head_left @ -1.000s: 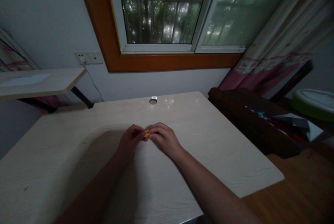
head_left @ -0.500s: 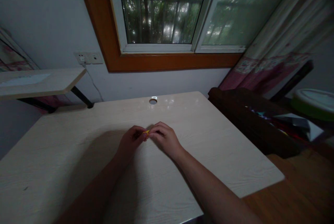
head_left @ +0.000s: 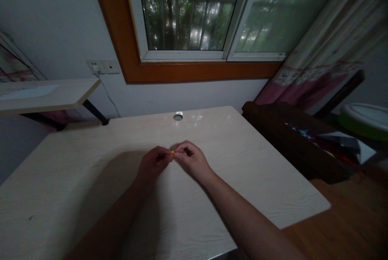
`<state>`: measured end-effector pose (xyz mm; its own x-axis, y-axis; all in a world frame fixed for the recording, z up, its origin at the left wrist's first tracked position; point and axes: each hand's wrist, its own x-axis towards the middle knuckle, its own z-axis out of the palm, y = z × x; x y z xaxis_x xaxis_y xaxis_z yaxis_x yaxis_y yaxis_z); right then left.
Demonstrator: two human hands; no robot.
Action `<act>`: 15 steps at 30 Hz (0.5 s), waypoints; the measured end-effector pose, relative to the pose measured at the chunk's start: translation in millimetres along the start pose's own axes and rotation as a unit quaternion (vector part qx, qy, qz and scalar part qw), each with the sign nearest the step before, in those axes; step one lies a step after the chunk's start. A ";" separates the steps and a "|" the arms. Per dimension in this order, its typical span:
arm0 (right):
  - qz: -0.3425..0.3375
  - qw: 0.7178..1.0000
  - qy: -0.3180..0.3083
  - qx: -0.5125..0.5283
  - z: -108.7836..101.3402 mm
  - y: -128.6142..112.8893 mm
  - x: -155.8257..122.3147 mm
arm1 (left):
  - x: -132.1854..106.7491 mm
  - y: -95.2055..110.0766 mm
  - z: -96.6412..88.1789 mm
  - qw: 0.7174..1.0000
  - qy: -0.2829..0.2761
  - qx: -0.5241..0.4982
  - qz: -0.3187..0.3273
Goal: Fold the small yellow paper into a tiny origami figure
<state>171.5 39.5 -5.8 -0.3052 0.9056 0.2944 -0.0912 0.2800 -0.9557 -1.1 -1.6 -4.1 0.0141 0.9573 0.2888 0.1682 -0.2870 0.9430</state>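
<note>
A small yellow-orange piece point(head_left: 172, 153) shows between my fingertips, too small and too covered to tell its kind. My left hand point(head_left: 153, 163) pinches it from the left with thumb and fingers. From the right, my right hand point(head_left: 193, 160) is closed on it in the same way, the fingertips of both hands nearly meeting. Both hands are over the middle of the pale wood-grain desk point(head_left: 242, 163). Most of the piece is hidden by the fingers.
A round cable hole point(head_left: 178, 117) lies near the desk's back edge. On the left stands a raised shelf point(head_left: 66, 94) on black legs. A dark wooden piece of furniture point(head_left: 281, 142) with assorted items is at the right. A window point(head_left: 194, 13) is behind.
My left fingers have shifted slightly right and straightened around the yellow-orange piece, and less of it shows now. My right hand has barely moved.
</note>
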 end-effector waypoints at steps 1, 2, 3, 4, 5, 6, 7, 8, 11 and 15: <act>0.008 1.000 0.001 0.005 0.3 -0.3 -0.1 | 0.1 -0.1 0.0 1.000 0.002 0.004 -0.002; 0.016 1.000 0.002 0.013 0.7 -0.5 -0.3 | 0.1 -0.6 -0.1 1.000 0.004 0.007 -0.005; 0.026 0.999 0.001 0.024 1.2 -0.4 -0.5 | 0.2 -1.3 -0.2 1.000 0.006 0.009 -0.008; 0.037 0.999 0.000 0.039 1.8 -0.1 -0.6 | 0.2 -2.3 -0.3 1.000 0.007 0.009 -0.012; 0.048 0.997 -0.001 0.057 2.4 0.5 -0.7 | 0.2 -3.5 -0.5 1.000 0.008 0.008 -0.015; 0.056 0.996 -0.002 0.075 3.0 1.3 -0.8 | 0.2 -4.7 -0.6 1.000 0.010 0.006 -0.017; 0.062 0.994 -0.001 0.092 3.5 2.1 -0.7 | 0.2 -6.0 -0.8 1.000 0.011 0.004 -0.017; 0.066 0.992 0.001 0.108 4.0 2.8 -0.5 | 0.3 -7.0 -0.9 1.000 0.011 0.002 -0.016; 0.070 0.987 0.010 0.142 4.9 3.6 0.4 | 0.8 -8.3 -1.2 1.000 0.018 0.007 -0.007; 0.072 0.985 0.014 0.158 5.4 3.1 0.7 | 1.5 -6.6 -0.9 0.999 0.021 0.043 0.009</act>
<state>165.9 39.3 -8.6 -0.3105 0.9386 0.1507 -0.3399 0.0384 -0.9397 -3.1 1.8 -9.8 -0.0227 0.9489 0.3146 0.2524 -0.2991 0.9202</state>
